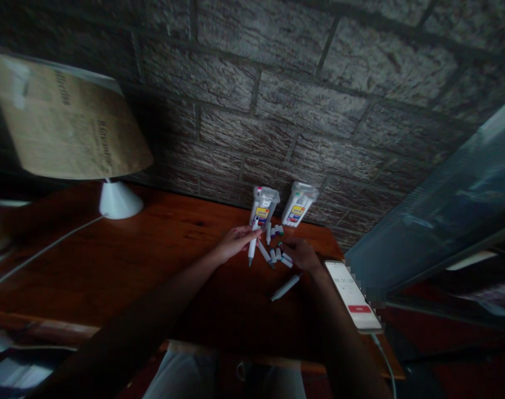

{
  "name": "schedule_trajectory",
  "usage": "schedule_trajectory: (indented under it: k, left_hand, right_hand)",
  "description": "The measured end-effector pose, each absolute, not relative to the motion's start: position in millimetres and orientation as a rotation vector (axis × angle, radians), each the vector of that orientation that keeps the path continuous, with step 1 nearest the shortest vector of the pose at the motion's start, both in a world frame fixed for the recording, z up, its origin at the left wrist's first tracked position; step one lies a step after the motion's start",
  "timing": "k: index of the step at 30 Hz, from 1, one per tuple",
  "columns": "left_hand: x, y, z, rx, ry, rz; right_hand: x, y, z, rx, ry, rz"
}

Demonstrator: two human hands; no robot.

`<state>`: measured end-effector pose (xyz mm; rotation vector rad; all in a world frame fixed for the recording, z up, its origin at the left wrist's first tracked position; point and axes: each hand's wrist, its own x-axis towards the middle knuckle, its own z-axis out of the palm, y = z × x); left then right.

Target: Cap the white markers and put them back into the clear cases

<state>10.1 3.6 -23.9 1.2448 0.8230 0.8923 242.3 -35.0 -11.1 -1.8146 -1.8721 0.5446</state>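
One white marker (pixel 252 250) was pinched in your left hand (pixel 235 244)

You had the thumb and fingers of your left hand closed on the upper half of the white marker, which leaned slightly from upright with its dark tip pointing down below your fingertips. Your right hand (pixel 303 254) was turned inward with its fingers bent toward a green-ended cap (pixel 281 244) right at their tips; whether they gripped it or only touched it, you could not tell from this view.

Between your two sets of fingers lay a second marker (pixel 263 252), slanting just beside the one you held. A third marker (pixel 268 234) lay a little beyond your left fingertips, next to the far caps (pixel 277 230). The near caps (pixel 278 255) were bunched just below your right fingertips. Closer to you than your right fingers, another marker (pixel 286 287) lay apart from the rest on the wooden table (pixel 181 249).

Directly beyond your left fingers stood a labelled container (pixel 270 195), and beyond your right fingers stood a second container (pixel 304 195), both near the brick wall (pixel 273 133). To the right of your right fingers was a phone (pixel 352 291) with its screen lit; well off to the left of your left fingers stood a lamp (pixel 120 200).
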Motion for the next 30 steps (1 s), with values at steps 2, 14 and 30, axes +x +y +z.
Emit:
schedule_trajectory:
  k: [2, 14, 30]
  left_hand:
    - [10, 3, -24, 1.235, 0.814, 0.894]
    - [11, -8, -18, 1.369, 0.748, 0.884]
    - [12, -10, -17, 1.423, 0.735, 0.876]
  right_hand:
    - [242, -34, -11, -1.786, -1.804, 0.624]
    - [200, -43, 10, -1.040, -1.119, 0.876]
    - [192, -46, 2, -1.035, -1.244, 1.070]
